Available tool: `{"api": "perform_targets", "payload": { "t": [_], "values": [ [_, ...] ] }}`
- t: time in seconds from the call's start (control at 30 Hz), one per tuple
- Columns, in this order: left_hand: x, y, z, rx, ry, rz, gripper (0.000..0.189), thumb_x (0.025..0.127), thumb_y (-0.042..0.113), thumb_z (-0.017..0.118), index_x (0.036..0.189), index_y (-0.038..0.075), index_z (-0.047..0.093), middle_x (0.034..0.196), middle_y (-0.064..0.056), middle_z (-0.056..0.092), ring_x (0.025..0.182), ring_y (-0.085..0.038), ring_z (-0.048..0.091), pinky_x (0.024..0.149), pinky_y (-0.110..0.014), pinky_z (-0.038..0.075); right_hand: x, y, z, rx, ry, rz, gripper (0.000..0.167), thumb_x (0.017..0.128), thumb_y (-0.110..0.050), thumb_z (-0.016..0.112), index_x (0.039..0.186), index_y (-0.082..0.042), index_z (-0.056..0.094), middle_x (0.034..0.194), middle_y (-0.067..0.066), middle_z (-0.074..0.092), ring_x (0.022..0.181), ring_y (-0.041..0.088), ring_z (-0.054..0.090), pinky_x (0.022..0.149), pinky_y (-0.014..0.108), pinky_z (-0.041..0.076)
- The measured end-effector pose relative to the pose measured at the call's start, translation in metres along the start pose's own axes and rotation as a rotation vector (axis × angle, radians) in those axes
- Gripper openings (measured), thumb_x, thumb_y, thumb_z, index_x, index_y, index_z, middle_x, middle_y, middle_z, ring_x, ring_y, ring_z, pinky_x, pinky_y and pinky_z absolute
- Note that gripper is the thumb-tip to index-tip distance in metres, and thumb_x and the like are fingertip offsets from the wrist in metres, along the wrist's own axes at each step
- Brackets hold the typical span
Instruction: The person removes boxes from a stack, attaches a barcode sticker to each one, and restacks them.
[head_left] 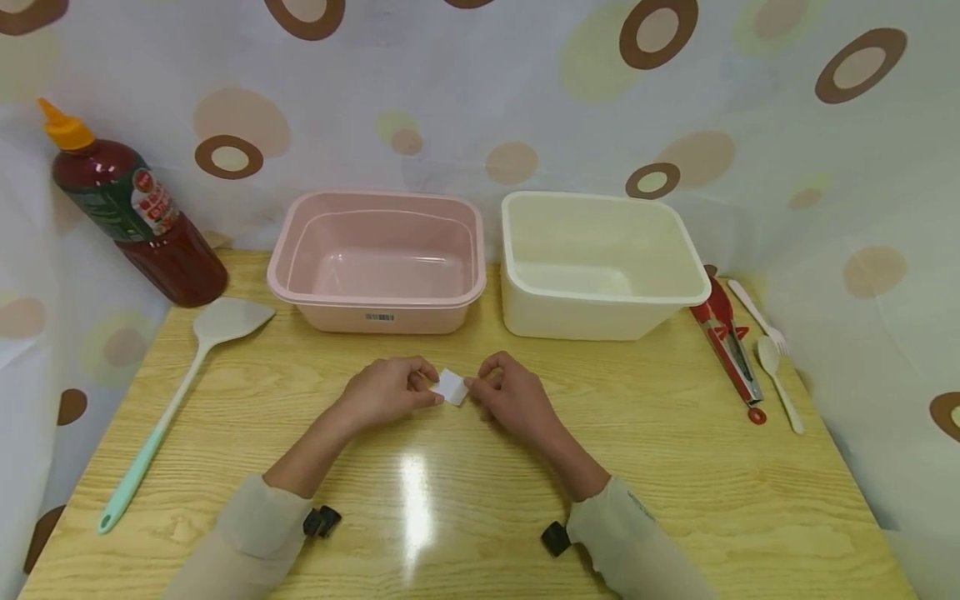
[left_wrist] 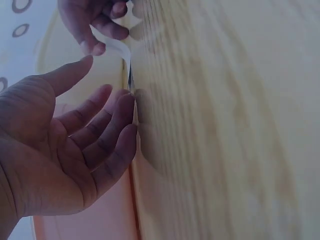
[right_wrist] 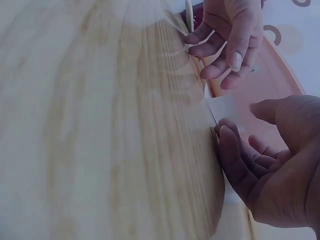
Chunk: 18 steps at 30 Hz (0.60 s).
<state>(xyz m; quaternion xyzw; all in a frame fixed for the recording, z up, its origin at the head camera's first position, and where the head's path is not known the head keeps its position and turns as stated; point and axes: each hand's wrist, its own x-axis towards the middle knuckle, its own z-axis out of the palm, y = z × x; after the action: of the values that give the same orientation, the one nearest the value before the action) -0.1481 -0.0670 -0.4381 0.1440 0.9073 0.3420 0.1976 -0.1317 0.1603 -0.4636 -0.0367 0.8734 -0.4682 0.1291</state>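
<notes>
A small white square (head_left: pixel 452 387), thin like paper, lies on the wooden table between two bare hands. The left hand (head_left: pixel 386 390) is at its left side; in the left wrist view, that hand's (left_wrist: pixel 70 135) fingers curve loosely near the tabletop, with the thumb well apart. At the right side is the right hand (head_left: pixel 513 396), its fingertips by the edge. In the right wrist view, the white square (right_wrist: pixel 225 107) tilts up beside the right hand's (right_wrist: pixel 270 165) fingertips, and the thumb stands apart. Neither hand visibly pinches it.
Behind the hands stand a pink basin (head_left: pixel 378 321) and a cream bin (head_left: pixel 577 321). To the left are a red sauce bottle (head_left: pixel 142 225) and a spatula (head_left: pixel 180 400) with a mint handle. Tongs (head_left: pixel 727 342), a fork (head_left: pixel 757 317) and a spoon (head_left: pixel 780 383) lie right.
</notes>
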Motion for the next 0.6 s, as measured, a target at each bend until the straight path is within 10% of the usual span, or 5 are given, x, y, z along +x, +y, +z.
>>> {"api": "perform_targets", "payload": {
  "t": [0.33, 0.6],
  "values": [
    [0.0, 0.001, -0.001, -0.103, 0.044, 0.033, 0.022, 0.097, 0.04, 0.066, 0.109, 0.022, 0.072, 0.1, 0.004, 0.073, 0.087, -0.013, 0.068, 0.077, -0.034, 0.054, 0.011, -0.004, -0.007, 0.306, 0.026, 0.037, 0.023, 0.1, -0.009, 0.061, 0.123, -0.007, 0.059, 0.084, 0.009, 0.065, 0.06, 0.019, 0.06, 0.056, 0.028, 0.054],
    [0.001, 0.001, -0.005, -0.269, 0.154, 0.152, 0.066, 0.1, 0.019, 0.063, 0.158, 0.027, 0.03, 0.135, -0.017, 0.062, 0.101, -0.029, 0.071, 0.076, -0.037, 0.059, 0.011, -0.009, -0.013, 0.532, 0.024, 0.025, 0.019, 0.102, -0.007, 0.056, 0.118, 0.001, 0.064, 0.076, 0.004, 0.061, 0.063, 0.013, 0.059, 0.06, 0.025, 0.055]
  ]
}}
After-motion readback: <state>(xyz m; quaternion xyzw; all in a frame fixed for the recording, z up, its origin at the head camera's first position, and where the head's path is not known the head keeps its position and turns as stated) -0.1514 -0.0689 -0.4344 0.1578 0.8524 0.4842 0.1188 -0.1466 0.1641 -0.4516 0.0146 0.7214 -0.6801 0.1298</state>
